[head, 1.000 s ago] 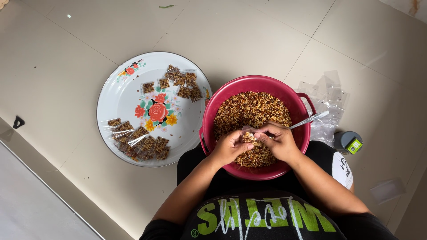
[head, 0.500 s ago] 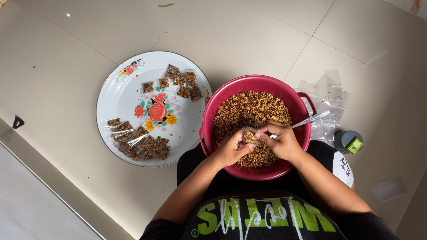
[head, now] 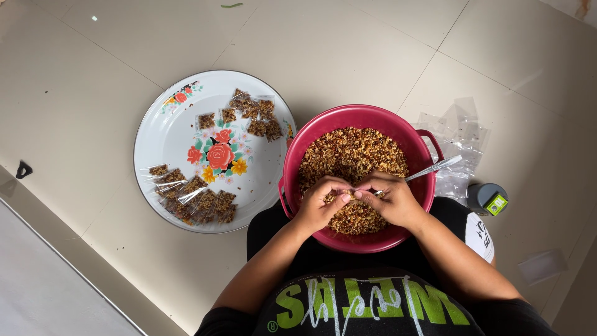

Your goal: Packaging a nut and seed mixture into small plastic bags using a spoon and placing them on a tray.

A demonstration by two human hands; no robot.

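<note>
Far left on the tiled floor [head: 348, 56]: white enamel tray [head: 171, 134] w/ painted red flowers. On it, two lots of small filled clear packets: one cluster near the top rim [head: 252, 115], a bigger overlapping row at the lower left [head: 193, 199].

Just right of tray, touching or nearly so: red plastic basin [head: 311, 140] w/ side handles, full of brown crumbly mix [head: 351, 152], resting on the person's lap.

Over the basin's near half, both hands meet. Left hand [head: 320, 205] fingers curled, thumb and forefinger pressed together on a small clear packet [head: 352, 196]; right hand [head: 395, 199] pinches the same packet from the other side, fingertips of both hands touching. Packet mostly hidden btwn the fingers, prob. holds some of the mix. Right hand also carries a metal spoon [head: 435, 167], handle sticking out over the basin's right rim.

Right of basin: loose pile of empty clear bags [head: 457, 143] on the floor. Beside them, nearer the person, a small grey cylinder w/ green label [head: 488, 198].
</note>
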